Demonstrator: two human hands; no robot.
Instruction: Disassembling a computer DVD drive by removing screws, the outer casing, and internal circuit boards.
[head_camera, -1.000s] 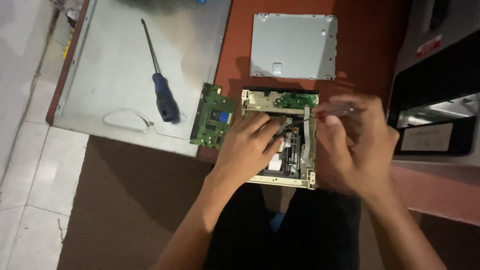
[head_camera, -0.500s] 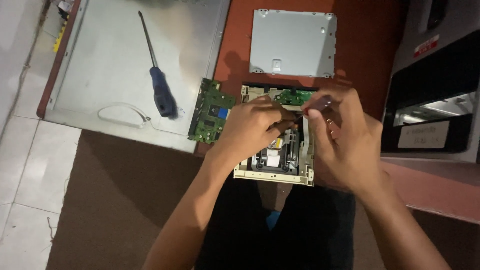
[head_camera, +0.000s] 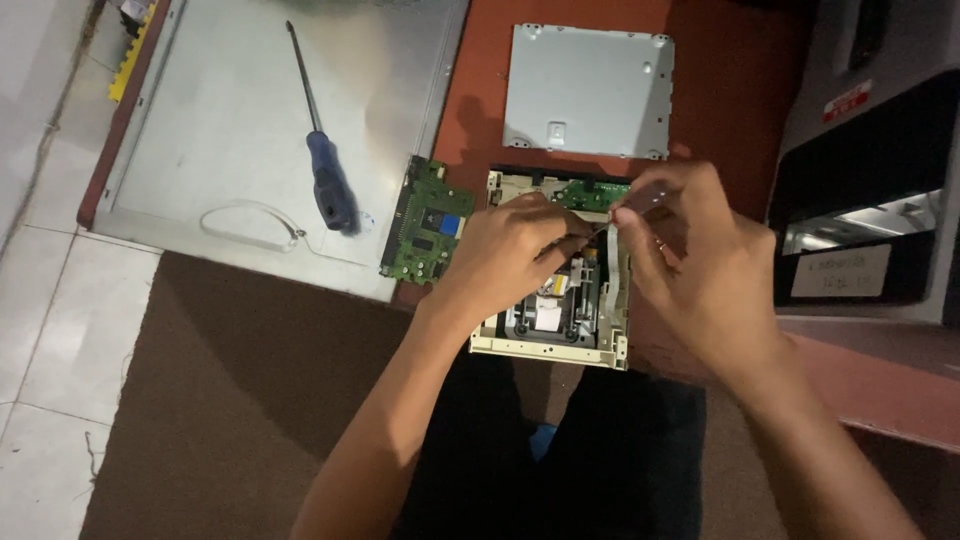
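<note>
Reddish-brown table top (head_camera: 720, 90) carries most of the work, with white floor tiles (head_camera: 50, 330) and a dark brown mat (head_camera: 220, 400) below its near edge. Both hands meet over an opened disc drive chassis (head_camera: 550, 345), a cream plastic frame with metal parts inside, lying at the table's near edge above the person's dark-clad lap.

The left hand (head_camera: 505, 255) rests on top of the chassis with fingers curled, its fingertips pinched close together at the upper middle of the frame; what they grip is too small to make out. The right hand (head_camera: 700, 270) sits just beside it, thumb and forefinger narrowed onto a small pale strip (head_camera: 612, 235) that runs down the right side of the chassis. The two hands cover much of the drive's interior.

Just left of the left hand lies a green circuit board (head_camera: 428, 225), half on a pale grey metal sheet (head_camera: 230, 130). Farther left on that sheet are a blue-handled screwdriver (head_camera: 325, 180) and a thin white wire loop (head_camera: 250, 222). Beyond both hands lies a flat grey metal cover plate (head_camera: 588, 92), apart from the chassis. To the right of the right hand stands a grey and black machine (head_camera: 870, 180) with a label on its front.
</note>
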